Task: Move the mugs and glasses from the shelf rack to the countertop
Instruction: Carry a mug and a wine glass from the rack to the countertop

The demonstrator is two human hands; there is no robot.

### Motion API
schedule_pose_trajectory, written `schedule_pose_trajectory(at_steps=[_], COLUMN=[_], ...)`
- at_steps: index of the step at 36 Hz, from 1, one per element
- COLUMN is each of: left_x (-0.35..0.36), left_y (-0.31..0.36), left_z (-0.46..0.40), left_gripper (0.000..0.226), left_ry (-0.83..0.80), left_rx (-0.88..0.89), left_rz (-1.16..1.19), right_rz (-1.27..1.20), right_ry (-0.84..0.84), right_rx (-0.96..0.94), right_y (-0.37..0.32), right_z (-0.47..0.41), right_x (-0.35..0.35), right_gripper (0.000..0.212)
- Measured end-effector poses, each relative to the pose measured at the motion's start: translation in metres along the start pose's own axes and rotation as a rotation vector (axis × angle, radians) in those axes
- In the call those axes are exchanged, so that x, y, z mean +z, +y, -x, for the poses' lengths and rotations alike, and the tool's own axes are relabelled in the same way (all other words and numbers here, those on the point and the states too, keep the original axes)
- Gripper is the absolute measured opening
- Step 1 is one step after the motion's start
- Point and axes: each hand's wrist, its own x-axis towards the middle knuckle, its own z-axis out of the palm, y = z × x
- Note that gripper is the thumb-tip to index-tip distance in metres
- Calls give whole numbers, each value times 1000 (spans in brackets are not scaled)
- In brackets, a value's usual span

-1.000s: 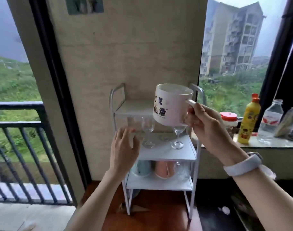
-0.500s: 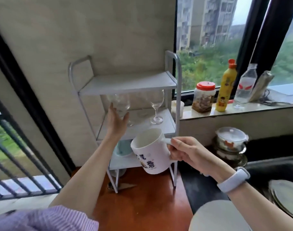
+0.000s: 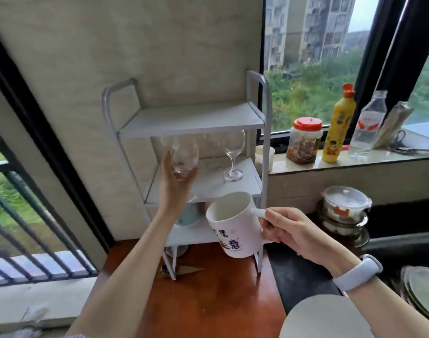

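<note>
Nearest to me, my right hand (image 3: 291,230) is closed around the handle of a white ceramic mug with printed characters (image 3: 235,228). I carry it tilted a little, mouth up and leaning left, hanging in the air in front of the rack's lower tiers and above the reddish-brown wooden tabletop (image 3: 208,296). The tabletop lies straight below this hand, so I judge a plain lowering would set the mug down.

Farther out and up to the left, my left hand (image 3: 174,184) is cupped, palm up, under the bowl of a clear stemmed wine glass (image 3: 184,157) on the middle tier of the white three-tier metal shelf rack (image 3: 257,123). Its fingers wrap the bowl's underside, and the stem seems to run down through them, though I cannot tell for sure. The glass stands upright, its long axis vertical, with the top tier close above its rim. I judge the way out is towards me, not up.

Just right of that hand, beyond the mug, a second clear stemmed wine glass (image 3: 233,154) stands untouched on the same tier. Below the left wrist, a pale blue cup (image 3: 187,215) sits on the bottom tier.
</note>
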Motion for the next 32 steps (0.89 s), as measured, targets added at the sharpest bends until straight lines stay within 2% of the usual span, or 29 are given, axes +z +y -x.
schedule_pose_trajectory(at_steps=[4,10,13,15,18,22,27,32], left_x=[-25,-45,-38,-27,-1,44,121,218], left_y=[5,2,10,12,16,34,73,138], left_z=[34,88,119,140,169,199,234,294], left_gripper=[64,72,65,59,73,62,60,61], left_ry=[-65,-104,-233,-310,-389,-483,-628,-808], left_rx=[40,3,-20,-50,-71,-30,3,87], left_rz=[22,24,52,105,107,115,181,225], right_rz=[-62,-94,-64,-39,6,-2,-7,-46], right_ry=[50,190,266,326,423,555,752,1010], right_rx=[23,90,122,139,166,189,187,119], right_y=[11,32,39,43,45,47,40,30], right_z=[17,56,82,100,134,187,274,380], right_x=[3,4,4,1,-7,-27,-62,-104], right_gripper=[38,32,35,45,52,44,32,37])
